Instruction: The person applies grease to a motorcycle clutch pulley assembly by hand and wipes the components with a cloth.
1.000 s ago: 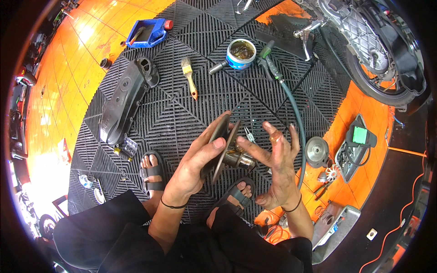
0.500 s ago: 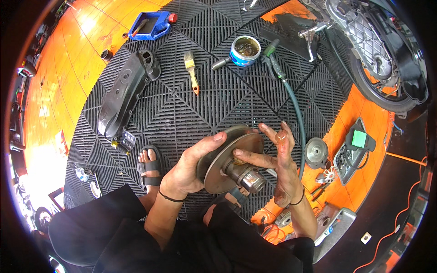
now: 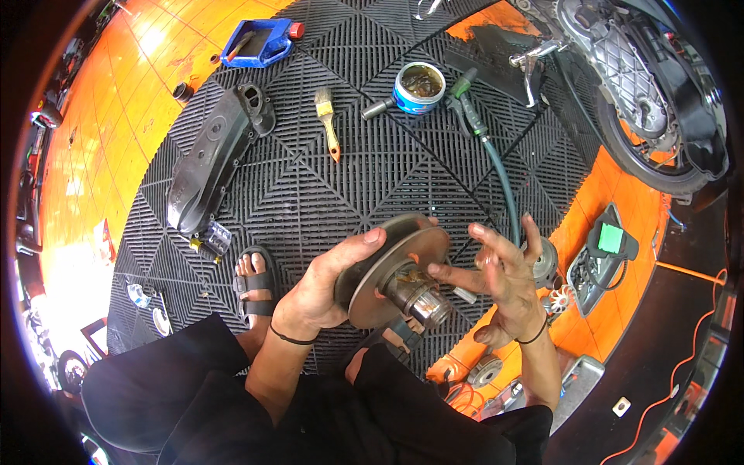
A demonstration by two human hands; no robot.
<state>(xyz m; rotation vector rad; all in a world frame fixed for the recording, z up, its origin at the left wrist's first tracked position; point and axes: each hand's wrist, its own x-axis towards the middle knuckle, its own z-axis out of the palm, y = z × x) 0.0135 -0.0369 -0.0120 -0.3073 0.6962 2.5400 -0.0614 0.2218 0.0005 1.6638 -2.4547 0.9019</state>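
Left hand clamped the pulley assembly near frame centre, right hand splayed by its hub, contact unclear; looked like hub work, next touch needing steady hold.

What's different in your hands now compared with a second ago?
The metal pulley has turned from nearly edge-on to show its disc face, its hub now pointing lower right. The right hand has shifted rightward, fingers spread. Unchanged: the left hand grips the discs; the paintbrush and tub lie where they were.
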